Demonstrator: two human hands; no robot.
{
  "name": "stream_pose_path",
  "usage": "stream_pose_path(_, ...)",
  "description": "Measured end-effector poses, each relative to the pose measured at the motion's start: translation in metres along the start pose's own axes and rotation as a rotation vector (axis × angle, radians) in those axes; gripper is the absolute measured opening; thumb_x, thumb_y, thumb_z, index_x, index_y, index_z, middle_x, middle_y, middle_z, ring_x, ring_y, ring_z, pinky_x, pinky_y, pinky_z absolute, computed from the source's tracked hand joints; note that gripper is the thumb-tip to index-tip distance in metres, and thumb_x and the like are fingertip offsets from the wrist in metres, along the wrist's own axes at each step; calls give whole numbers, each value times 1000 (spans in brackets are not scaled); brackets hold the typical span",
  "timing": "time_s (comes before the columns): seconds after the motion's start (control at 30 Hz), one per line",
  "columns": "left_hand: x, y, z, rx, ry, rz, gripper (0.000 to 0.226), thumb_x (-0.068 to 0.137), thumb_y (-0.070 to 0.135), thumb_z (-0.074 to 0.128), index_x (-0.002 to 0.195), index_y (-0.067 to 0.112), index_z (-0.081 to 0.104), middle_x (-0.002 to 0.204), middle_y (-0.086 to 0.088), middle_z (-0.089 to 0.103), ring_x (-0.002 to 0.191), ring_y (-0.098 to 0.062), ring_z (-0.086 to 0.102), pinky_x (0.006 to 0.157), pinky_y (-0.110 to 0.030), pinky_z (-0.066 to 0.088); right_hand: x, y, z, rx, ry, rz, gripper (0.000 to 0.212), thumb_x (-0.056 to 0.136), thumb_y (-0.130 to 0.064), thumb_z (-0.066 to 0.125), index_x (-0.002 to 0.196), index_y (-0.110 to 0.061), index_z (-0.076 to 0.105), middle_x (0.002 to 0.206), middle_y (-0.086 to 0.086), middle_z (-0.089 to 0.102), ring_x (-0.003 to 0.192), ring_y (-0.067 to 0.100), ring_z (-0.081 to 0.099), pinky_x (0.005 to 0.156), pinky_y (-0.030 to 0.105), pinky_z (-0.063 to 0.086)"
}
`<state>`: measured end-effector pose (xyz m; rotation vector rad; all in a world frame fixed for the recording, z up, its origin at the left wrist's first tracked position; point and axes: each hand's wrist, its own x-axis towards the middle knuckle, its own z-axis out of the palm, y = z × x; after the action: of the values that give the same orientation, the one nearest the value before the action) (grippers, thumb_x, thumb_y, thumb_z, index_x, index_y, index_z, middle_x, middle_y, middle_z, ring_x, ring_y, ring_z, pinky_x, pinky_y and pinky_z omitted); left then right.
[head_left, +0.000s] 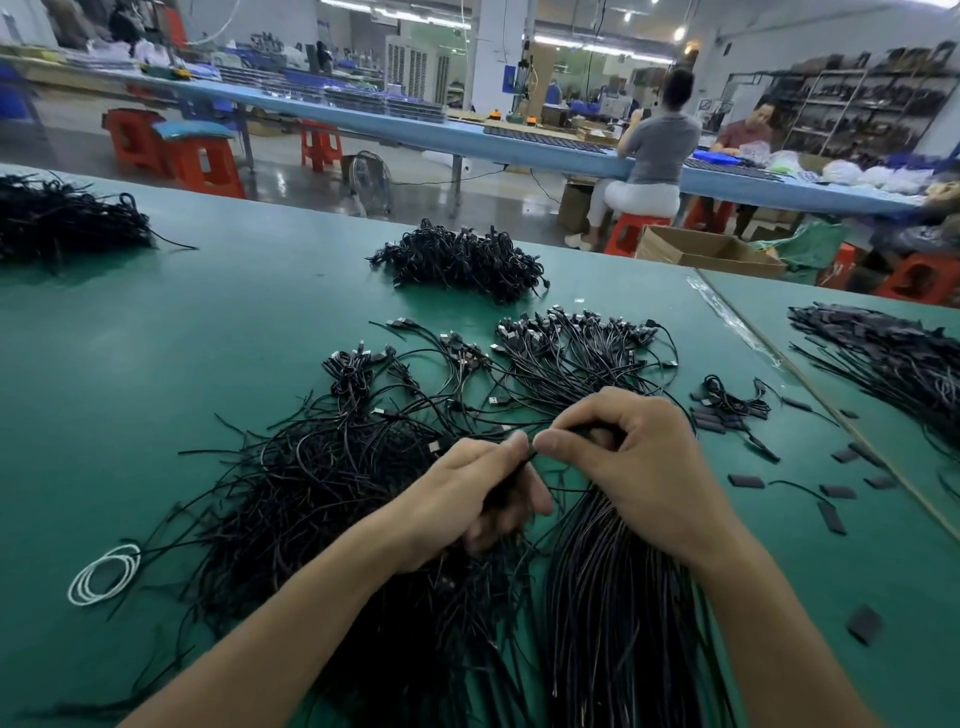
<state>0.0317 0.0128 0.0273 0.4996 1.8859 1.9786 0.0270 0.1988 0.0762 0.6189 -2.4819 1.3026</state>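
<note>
My left hand (467, 499) and my right hand (628, 467) meet thumb to thumb above a green table (156, 364). Between them runs a thin black cable (530, 457), pinched by both thumbs and forefingers. My left hand's curled fingers also hold a dark piece, mostly hidden. Under my hands lies a loose heap of black cables (322, 499), and a straighter bundle of black cables (618, 597) runs toward me below my right hand. Cables with USB plugs (571, 348) fan out just beyond my hands.
A tied pile of cables (462, 260) sits further back, another pile (62, 218) at far left, a third bundle (893, 364) at right. Small black sleeve pieces (836, 491) are scattered right of my hands. A white coil (104, 574) lies left. Two people sit at a blue bench behind.
</note>
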Motion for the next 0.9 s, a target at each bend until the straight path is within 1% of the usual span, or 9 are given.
stream_pose_path(0.13,-6,13,4,-277,-135,-27,63,101,57,37,62,14,60,43,8,30,33,-4,24,37,-15,25,2,-2,11,158,-27,51,18,80,-48,70,81,-31,76,75,-6,71,68,11,62,65,30,53)
stream_pose_path(0.23,-5,21,3,-481,-160,37,52,100,47,44,62,15,60,45,10,35,33,-1,29,34,-15,30,-2,1,19,229,-103,97,21,88,-47,58,84,-33,73,59,-8,59,54,14,46,50,36,38)
stream_pose_path(0.33,-1,25,3,-723,-75,146,46,101,40,45,80,9,72,56,5,52,43,-3,48,42,-17,45,-9,4,30,151,-183,128,24,99,-34,53,80,-29,68,58,-9,48,54,12,38,50,36,32)
stream_pose_path(0.43,6,22,5,-795,81,270,43,97,35,46,107,4,76,92,-8,74,80,-16,72,72,-26,60,-14,1,38,-38,-294,133,33,102,-29,53,68,-26,55,55,-8,46,51,8,35,50,30,32)
stream_pose_path(0.53,12,15,0,-660,226,365,40,97,29,46,122,6,67,121,-10,70,114,-22,67,96,-31,55,-17,-5,38,-180,-398,124,35,103,-31,48,69,-22,52,57,-2,54,49,13,43,50,35,39)
stream_pose_path(0.6,14,7,-6,-237,423,380,33,101,26,44,124,13,65,123,-3,71,119,-16,64,102,-30,51,-18,-8,33,-199,-390,108,34,102,-31,48,69,-21,54,60,-2,57,53,16,49,53,38,42)
stream_pose_path(0.7,10,-3,-12,212,398,262,28,105,17,43,116,13,69,111,-4,74,108,-13,69,97,-34,55,-14,-11,21,-196,-261,73,24,98,-32,59,75,-26,66,66,-20,62,59,2,55,54,19,41)
stream_pose_path(0.8,1,-2,-6,90,157,91,40,100,34,44,98,5,71,88,-14,75,80,-22,74,73,-32,61,-6,-13,10,-137,-131,22,15,88,-34,72,74,-30,70,69,-25,62,62,-2,56,57,9,39)
stream_pose_path(0.9,-6,4,-2,-27,35,-21,54,102,47,35,77,18,74,58,-4,65,43,-12,57,42,-19,44,0,-13,8,-21,-75,11,10,80,-37,78,75,-30,73,67,-12,62,58,2,52,55,14,40)
